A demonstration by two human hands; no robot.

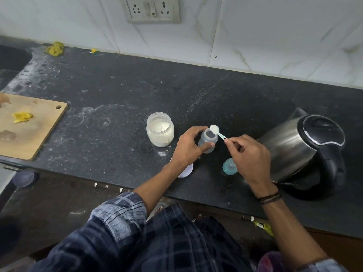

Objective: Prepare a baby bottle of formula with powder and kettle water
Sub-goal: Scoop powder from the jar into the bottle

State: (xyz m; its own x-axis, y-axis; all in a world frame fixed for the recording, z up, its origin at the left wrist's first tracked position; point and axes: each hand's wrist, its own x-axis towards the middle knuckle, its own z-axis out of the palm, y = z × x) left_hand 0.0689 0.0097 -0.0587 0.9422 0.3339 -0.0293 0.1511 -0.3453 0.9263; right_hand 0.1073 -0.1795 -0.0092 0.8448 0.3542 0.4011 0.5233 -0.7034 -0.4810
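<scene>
Curling round the bottle (208, 143), left fingers (196, 131) — right fingers (232, 139) pinching the scoop (215, 129), teat (227, 166) half hidden behind them

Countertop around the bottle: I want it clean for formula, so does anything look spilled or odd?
Yes: white powdery smears streak the countertop left of the powder jar, and a yellow scrap lies on the stained cutting board further left.

The dark table (117, 91) (smeared with white dust) carries a powder jar (160, 134), bottle (210, 138), teat (227, 167), white lid (187, 170), kettle (290, 146) and cutting board (35, 132).
</scene>
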